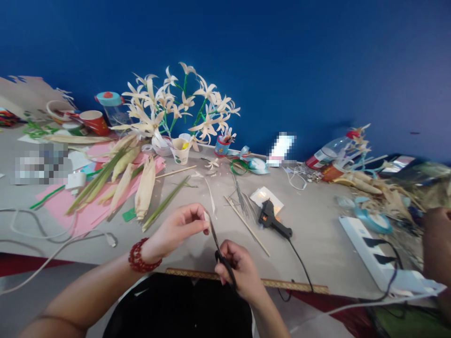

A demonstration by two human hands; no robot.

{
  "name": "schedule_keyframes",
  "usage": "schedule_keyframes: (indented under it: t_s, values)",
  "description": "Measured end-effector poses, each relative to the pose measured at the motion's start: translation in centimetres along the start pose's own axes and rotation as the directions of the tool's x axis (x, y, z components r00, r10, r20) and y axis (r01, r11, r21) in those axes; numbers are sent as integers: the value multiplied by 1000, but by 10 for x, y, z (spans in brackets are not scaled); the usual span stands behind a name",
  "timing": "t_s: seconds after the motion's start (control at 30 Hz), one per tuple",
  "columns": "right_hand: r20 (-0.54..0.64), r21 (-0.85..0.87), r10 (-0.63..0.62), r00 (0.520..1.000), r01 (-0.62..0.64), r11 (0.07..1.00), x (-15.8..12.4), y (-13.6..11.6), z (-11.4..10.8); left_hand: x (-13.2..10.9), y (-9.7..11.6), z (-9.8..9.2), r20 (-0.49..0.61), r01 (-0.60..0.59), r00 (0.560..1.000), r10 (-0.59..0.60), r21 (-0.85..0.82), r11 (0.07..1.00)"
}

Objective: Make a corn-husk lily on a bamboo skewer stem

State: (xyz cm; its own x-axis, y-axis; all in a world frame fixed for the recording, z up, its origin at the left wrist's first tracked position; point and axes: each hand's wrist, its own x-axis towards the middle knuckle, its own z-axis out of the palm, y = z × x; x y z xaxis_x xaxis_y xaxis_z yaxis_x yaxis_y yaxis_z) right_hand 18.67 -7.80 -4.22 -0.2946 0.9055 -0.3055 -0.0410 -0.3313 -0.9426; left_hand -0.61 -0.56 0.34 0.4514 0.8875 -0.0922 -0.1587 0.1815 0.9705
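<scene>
Near the table's front edge, my left hand [188,223] pinches a small pale piece of corn husk [207,217] between thumb and fingertips. My right hand [237,267] is closed round the black handles of a pair of scissors [215,237]. The blades point up and away from me, their tips close beside the husk piece; whether they touch it I cannot tell. Beyond my hands lie a thin curved husk strip [210,195], a bundle of thin wires [240,197] and a wooden stick [248,227]. A black glue gun [273,219] rests to the right.
Husk flowers [183,101] stand in cups at the back. Husks [145,188] and green leaves cover pink paper [82,213] on the left. At right are a power strip [369,256], a bottle [327,150], ribbon rolls and another person's arm [437,244]. Cables cross both sides.
</scene>
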Motion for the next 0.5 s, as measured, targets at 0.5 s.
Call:
schedule_keyframes:
  t_s: [0.5]
  values:
    - [7, -40, -10, 1000, 10, 999, 1, 1, -5, 1, 7, -3, 52, 19, 998, -21, 32, 999]
